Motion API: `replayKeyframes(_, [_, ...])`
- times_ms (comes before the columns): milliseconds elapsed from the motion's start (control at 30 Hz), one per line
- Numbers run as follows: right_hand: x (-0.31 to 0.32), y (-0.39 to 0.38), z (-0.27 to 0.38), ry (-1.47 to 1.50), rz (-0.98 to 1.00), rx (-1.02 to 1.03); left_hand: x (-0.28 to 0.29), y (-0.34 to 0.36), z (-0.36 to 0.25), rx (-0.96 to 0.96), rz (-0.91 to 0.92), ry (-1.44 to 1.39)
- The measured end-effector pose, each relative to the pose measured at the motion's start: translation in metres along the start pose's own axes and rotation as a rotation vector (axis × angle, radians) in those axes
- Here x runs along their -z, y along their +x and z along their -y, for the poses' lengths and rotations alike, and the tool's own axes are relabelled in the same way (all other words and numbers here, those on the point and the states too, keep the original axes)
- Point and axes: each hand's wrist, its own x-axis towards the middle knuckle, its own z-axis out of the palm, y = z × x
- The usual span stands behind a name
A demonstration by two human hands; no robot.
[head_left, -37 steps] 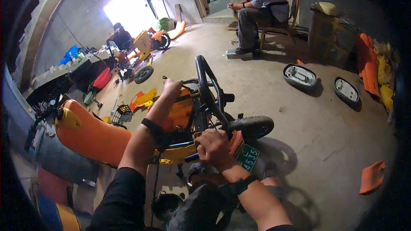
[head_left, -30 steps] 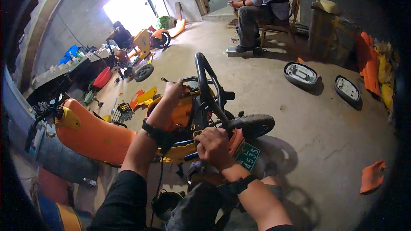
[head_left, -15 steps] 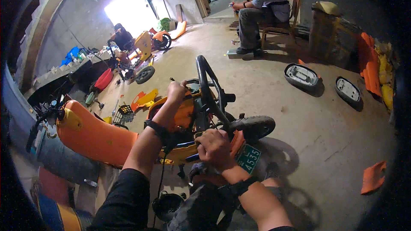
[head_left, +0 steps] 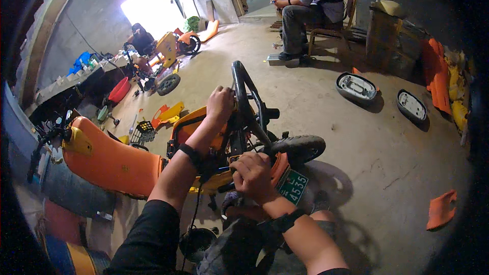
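In front of me stands a partly stripped electric scooter with an orange front panel point(head_left: 114, 158), a black tubular rear rack point(head_left: 243, 97) and a rear wheel point(head_left: 298, 148). My left hand point(head_left: 221, 106) is closed beside the rack tube, over the open orange seat compartment. What its fingers hold is hidden. My right hand point(head_left: 253, 174) is closed at the near side of the scooter's rear, just left of the orange tail piece point(head_left: 279, 168) and above the green plate point(head_left: 292, 186). Its fingers hide whatever they grip.
Two scooter seats point(head_left: 356, 87) point(head_left: 412, 106) lie upside down at right. One orange panel point(head_left: 441, 210) is nearer. A person point(head_left: 316, 7) sits on a chair at the back; another point(head_left: 141, 38) crouches by a second scooter. A black basket point(head_left: 142, 132) and loose panels lie left.
My left hand has moved right, from over the seat compartment to beside the black rack tube. The right hand stays closed at nearly the same spot on the scooter.
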Motion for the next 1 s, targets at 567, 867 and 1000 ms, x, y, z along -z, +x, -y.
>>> replayKeyframes(567, [-0.001,0.001,-0.001,-0.007,0.049,0.032,-0.012,0.000,0.030,0.108,0.002,-0.438])
replayKeyframes(867, [-0.004,0.000,-0.001,0.021,0.022,-0.004,0.054,-0.023,0.002,0.281,-0.097,-1.012])
replayKeyframes(1000, [0.000,-0.002,-0.006,0.001,0.048,0.013,0.074,-0.021,0.003,0.517,-0.110,-1.175])
